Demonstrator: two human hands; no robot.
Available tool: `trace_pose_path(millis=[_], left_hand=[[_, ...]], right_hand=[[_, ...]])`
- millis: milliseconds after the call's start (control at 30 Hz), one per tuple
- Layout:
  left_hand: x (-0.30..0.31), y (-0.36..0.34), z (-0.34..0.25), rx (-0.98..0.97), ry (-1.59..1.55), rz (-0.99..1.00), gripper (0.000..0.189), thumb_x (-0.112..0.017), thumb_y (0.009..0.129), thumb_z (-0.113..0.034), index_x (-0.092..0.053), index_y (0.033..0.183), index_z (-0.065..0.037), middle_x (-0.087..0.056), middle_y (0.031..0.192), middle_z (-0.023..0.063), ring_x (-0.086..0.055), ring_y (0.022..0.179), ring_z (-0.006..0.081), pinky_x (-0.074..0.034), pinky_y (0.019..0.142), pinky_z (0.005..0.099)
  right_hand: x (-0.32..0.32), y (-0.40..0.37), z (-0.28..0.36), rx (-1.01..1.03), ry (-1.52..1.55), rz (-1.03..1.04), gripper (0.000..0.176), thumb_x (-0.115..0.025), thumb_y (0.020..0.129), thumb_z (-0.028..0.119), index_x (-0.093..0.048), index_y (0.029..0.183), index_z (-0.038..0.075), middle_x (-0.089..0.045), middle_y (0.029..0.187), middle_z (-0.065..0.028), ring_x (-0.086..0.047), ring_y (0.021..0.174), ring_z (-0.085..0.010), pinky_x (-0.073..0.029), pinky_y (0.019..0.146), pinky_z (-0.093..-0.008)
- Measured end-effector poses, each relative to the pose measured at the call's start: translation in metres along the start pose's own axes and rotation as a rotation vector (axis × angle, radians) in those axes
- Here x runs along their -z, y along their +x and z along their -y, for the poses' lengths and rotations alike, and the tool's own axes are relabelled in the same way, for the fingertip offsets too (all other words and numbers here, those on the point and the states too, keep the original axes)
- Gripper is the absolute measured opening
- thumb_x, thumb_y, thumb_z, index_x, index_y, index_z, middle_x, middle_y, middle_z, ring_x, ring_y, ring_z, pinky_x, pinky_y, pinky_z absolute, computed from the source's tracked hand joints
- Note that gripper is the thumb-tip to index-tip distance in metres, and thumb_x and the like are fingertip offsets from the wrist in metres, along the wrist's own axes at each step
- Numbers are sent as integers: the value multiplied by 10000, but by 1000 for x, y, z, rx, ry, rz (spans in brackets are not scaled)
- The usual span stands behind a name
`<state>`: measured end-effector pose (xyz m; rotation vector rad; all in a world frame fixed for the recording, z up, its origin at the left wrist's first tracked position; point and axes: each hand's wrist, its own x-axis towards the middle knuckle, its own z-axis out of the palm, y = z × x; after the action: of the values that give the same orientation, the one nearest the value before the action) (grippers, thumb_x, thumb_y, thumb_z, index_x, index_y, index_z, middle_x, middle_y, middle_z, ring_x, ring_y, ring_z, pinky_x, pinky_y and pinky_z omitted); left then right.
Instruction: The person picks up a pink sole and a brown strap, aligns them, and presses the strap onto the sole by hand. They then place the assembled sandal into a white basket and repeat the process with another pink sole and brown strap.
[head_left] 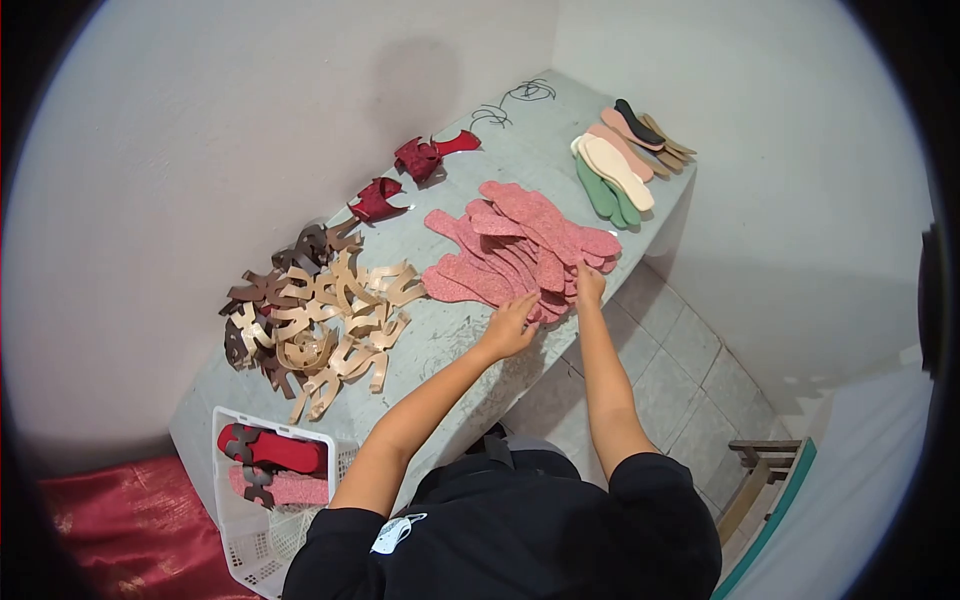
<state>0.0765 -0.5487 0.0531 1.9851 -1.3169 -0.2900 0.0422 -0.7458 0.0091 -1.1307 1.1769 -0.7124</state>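
A loose pile of pink speckled insoles [500, 240] lies on the table, overlapping at different angles. My left hand [510, 327] is at the near edge of this pile, its fingers somewhat apart and touching the insole ends. To the right, my right hand [590, 285] is closed on the end of a pink insole, thumb on top and the other fingers mostly hidden beneath. Left of the pile are heaped beige cut straps [345, 300] and dark brown straps [265, 290].
Red strap pieces [418, 158] and black cord [530, 91] lie along the wall side of the grey table [455, 365]. Green, cream and black insoles [615, 170] sit at the far right. A white basket [225, 500] holds red and pink footwear. A wooden stool [760, 490] stands lower right.
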Motion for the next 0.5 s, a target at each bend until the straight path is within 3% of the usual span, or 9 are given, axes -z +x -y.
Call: trace_pose_path(millis=[167,233,267,333,500], left_hand=[[-10,19,12,39,-2,81,584,-543,743,-221,-351,1273,-67,-377,1301,126,-405,1113,360,-320,943,406],[-12,28,14,64,-13,94,587,-536,749,-233,-344,1273,-50,-377,1300,141,-390,1145,347,-318,947,412],[-14,30,14,63,-15,93,587,-536,749,-233,-344,1273,-50,-377,1300,141,-390,1145,347,-318,947,412],[-18,31,14,41,-46,48,576,-538,752,-229,-357,1258,-19,-397,1271,186,-401,1144,340,-327,946,403],[-37,31,30,120,-322,-52,529,-525,794,-251,-386,1236,4,-441,1214,217,-454,1098,312,-362,912,350]], right_hand=[[-9,23,-24,51,132,35,213,-650,749,238,-615,764,29,-570,621,-32,-520,540,-117,-431,477,-263],[-9,18,-17,-14,180,78,124,-639,749,188,-614,724,68,-559,605,-22,-481,477,-89,-383,428,-224],[-6,16,-13,-13,178,77,124,-639,749,188,-614,724,68,-559,605,-22,-481,477,-89,-383,428,-224],[2,4,0,-251,218,200,97,-634,743,153,-567,737,83,-522,606,24,-471,502,-54,-326,395,-196],[1,-34,12,-206,434,308,121,-598,764,119,-514,851,115,-495,665,34,-477,529,-61,-342,421,-198]])
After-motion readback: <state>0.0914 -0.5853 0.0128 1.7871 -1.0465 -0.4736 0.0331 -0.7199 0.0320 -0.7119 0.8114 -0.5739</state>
